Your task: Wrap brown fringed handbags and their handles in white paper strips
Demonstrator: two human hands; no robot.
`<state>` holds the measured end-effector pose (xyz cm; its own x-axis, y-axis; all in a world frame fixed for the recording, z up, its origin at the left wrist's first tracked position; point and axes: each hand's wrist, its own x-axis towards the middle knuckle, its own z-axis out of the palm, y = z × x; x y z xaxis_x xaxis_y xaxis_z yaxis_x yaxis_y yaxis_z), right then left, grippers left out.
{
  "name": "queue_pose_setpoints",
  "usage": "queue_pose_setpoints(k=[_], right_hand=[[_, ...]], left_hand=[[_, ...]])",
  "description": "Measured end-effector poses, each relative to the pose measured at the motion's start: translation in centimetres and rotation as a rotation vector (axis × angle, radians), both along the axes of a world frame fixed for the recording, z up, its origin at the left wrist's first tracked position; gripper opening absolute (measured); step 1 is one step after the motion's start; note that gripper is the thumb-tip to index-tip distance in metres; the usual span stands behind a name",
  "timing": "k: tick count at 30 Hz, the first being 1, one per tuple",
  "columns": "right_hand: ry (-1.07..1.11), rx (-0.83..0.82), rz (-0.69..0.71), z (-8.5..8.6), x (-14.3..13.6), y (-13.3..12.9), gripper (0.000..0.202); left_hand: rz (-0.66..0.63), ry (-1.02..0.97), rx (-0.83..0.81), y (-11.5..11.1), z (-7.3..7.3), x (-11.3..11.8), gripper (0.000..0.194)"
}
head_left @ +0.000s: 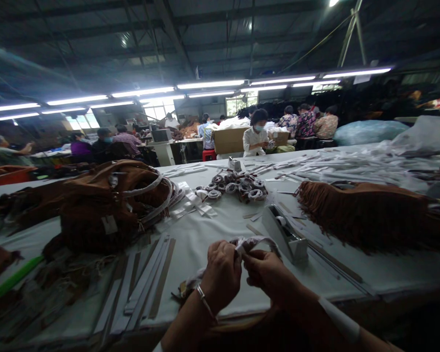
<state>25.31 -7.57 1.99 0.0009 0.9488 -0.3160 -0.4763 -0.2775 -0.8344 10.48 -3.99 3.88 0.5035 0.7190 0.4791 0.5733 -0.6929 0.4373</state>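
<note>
Both hands meet above the near edge of the table, fingers closed on a strap [258, 240] with whitish wrapping that curves up and over to the right. My left hand [223, 271], with a metal bangle at the wrist, grips its left end. My right hand [269, 275] pinches the strap close beside the left fingers. Just beyond my right hand stands a grey tape dispenser [286, 234]. Farther back lies a pile of wrapped, coiled straps [242, 187]. Another partly hidden bundle [190, 286] rests beside my left wrist.
Brown fringed bags [99, 205] lie at left, another brown fringed bag [363, 208] at right. Flat grey and white strips [146, 281] lie near the front edge. A green object [16, 279] is at far left. Across the table sits a person [254, 139] in white; others work behind.
</note>
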Motion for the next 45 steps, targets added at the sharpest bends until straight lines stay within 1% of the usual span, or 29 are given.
queue_pose_setpoints(k=[3, 5, 10, 13, 16, 18, 21, 24, 26, 29, 31, 33, 35, 36, 37, 38, 40, 41, 42, 43, 45], right_hand=[[0.093, 0.050, -0.027, 0.4, -0.7, -0.2, 0.047], [0.087, 0.081, -0.074, 0.6, -1.2, -0.3, 0.045], [-0.077, 0.186, -0.194, 0.5, -2.0, 0.0, 0.041], [-0.151, 0.232, -0.228, 0.4, -1.9, 0.2, 0.041], [-0.194, 0.300, -0.234, 0.3, -1.8, 0.4, 0.037], [-0.225, 0.367, -0.241, 0.1, -1.7, 0.6, 0.036], [-0.267, 0.436, -0.248, -0.5, -1.7, 1.0, 0.037], [-0.318, 0.448, -0.218, -0.9, -1.6, 1.2, 0.035], [-0.382, 0.435, -0.208, -0.9, -1.6, 1.3, 0.034], [-0.467, 0.369, -0.196, -0.6, -1.5, 1.5, 0.031], [-0.497, 0.347, -0.166, -0.3, -1.4, 1.7, 0.026], [-0.545, 0.359, -0.123, -0.1, -1.2, 1.8, 0.022], [-0.639, 0.382, -0.072, 0.1, -0.6, 1.3, 0.021], [-0.695, 0.390, -0.052, 0.1, -0.1, 0.9, 0.020], [-0.745, 0.395, -0.051, 0.1, 0.5, 0.4, 0.020], [-0.792, 0.394, -0.068, 0.1, 1.3, -0.3, 0.021], [-0.888, 0.370, -0.155, -0.2, 3.3, -1.9, 0.026], [-0.948, 0.351, -0.203, -0.6, 4.5, -2.8, 0.029], [-1.025, 0.339, -0.243, -1.1, 5.7, -3.8, 0.030], [-1.107, 0.332, -0.268, -1.8, 6.9, -4.8, 0.031], [-1.218, 0.285, -0.281, -3.7, 9.2, -6.9, 0.034]], left_hand=[[-0.049, -0.068, -0.137, 0.4, 0.6, -0.3, 0.019], [-0.075, -0.111, -0.242, 0.7, 1.2, -0.6, 0.021], [-0.202, -0.176, -0.475, 1.1, 2.7, -1.4, 0.028], [-0.272, -0.214, -0.543, 1.4, 3.0, -1.6, 0.029], [-0.312, -0.259, -0.603, 1.4, 3.1, -1.6, 0.029], [-0.318, -0.277, -0.649, 1.4, 3.3, -1.5, 0.031], [-0.293, -0.297, -0.714, 1.5, 3.4, -1.5, 0.034], [-0.250, -0.346, -0.753, 1.9, 3.2, -1.6, 0.032], [-0.243, -0.371, -0.766, 2.3, 2.9, -1.6, 0.030], [-0.219, -0.368, -0.747, 2.5, 2.4, -1.2, 0.034], [-0.170, -0.353, -0.731, 2.3, 2.4, -0.8, 0.037], [-0.154, -0.340, -0.756, 2.2, 2.6, -0.5, 0.037], [-0.157, -0.306, -0.761, 2.6, 2.9, -0.5, 0.034], [-0.147, -0.272, -0.719, 3.0, 3.1, -0.6, 0.033], [-0.123, -0.222, -0.637, 3.6, 3.2, -0.9, 0.031], [-0.087, -0.160, -0.520, 4.3, 3.3, -1.2, 0.028], [-0.019, -0.012, -0.261, 6.1, 3.2, -2.0, 0.021], [0.000, 0.066, -0.157, 7.0, 3.0, -2.3, 0.018], [0.013, 0.146, -0.085, 7.9, 2.7, -2.7, 0.017], [0.026, 0.219, -0.047, 8.7, 2.3, -2.9, 0.015], [0.054, 0.325, -0.039, 10.0, 1.3, -3.1, 0.014]])
